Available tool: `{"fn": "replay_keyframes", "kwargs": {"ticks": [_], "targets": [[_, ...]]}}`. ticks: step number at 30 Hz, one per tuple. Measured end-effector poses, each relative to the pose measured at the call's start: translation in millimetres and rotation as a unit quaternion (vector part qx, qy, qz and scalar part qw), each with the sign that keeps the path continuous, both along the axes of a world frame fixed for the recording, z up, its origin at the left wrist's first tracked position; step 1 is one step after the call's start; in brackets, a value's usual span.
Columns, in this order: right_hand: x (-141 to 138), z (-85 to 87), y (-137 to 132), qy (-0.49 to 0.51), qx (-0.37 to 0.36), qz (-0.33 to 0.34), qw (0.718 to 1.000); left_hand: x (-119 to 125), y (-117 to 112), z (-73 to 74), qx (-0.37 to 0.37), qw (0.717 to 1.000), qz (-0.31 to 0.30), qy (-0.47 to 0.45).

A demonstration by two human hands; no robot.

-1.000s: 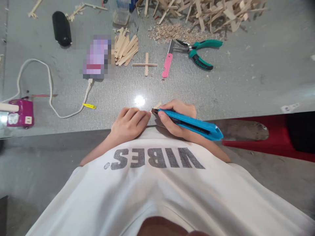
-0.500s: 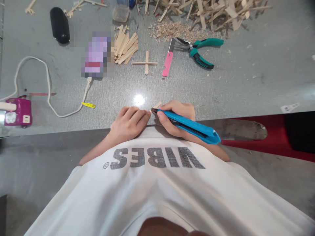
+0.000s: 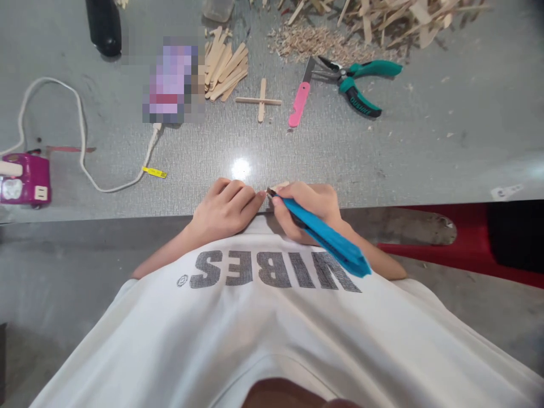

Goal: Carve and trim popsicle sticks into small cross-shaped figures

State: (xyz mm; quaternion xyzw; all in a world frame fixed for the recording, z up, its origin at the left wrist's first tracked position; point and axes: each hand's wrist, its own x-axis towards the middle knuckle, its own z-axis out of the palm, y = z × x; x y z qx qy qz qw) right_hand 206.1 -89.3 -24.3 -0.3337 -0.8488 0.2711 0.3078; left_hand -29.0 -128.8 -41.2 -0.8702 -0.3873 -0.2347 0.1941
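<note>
- Nearest, white T-shirt [image 3: 272, 334] printed "VIBES", read upside down from above.
- At table edge [image 3: 127, 218], left hand [image 3: 225, 209] curled, fingers [image 3: 244, 198] pressed together, knuckles up, tips bearing down beside small wooden stick piece [image 3: 281, 186].
- Right hand [image 3: 312, 212] wrapped in a pen grip round blue utility knife [image 3: 323, 232]; long axis diagonal, blade tip up-left at stick piece, tail down-right over shirt.
- Stick piece mostly hidden between both hands, just inside table's near edge; lie not clear.
- Left, magenta power adapter [image 3: 25, 186] with white cable [image 3: 80, 136] and yellow tag [image 3: 154, 172], lettering too small to read.
- Mid-table: crossed wooden sticks [image 3: 260, 101], pink-handled knife [image 3: 300, 103] pointing away, teal pliers [image 3: 361, 85] with unreadable handle lettering.
- Farther: bundle of popsicle sticks [image 3: 223, 65], wood shavings [image 3: 314, 39], loose stick heap [image 3: 403, 17].
- Far edge: black cylinder [image 3: 103, 25]; clear container [image 3: 217, 8], cropped, contents not visible.
</note>
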Motion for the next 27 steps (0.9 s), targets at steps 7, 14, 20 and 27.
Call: {"fn": "replay_keyframes", "kwargs": {"ticks": [7,14,20,27], "targets": [[5.8,-24.7,-7.7,0.118,0.126,-0.137,0.975,-1.1,-0.4,-1.1,0.001,1.000,-0.005,-0.002],[4.0,-28.9,-4.5,0.118,0.100,-0.084,0.984,-0.5,-0.6,-1.7,0.010,1.000,0.000,0.001],[10.6,-0.2,-17.0,0.027,-0.015,-0.102,0.994,-0.7,-1.5,-1.6,-0.001,1.000,0.002,0.004],[11.9,9.4,-17.5,0.016,-0.029,-0.094,0.995,-2.4,-4.0,-5.6,-0.042,0.999,-0.003,-0.003]]}}
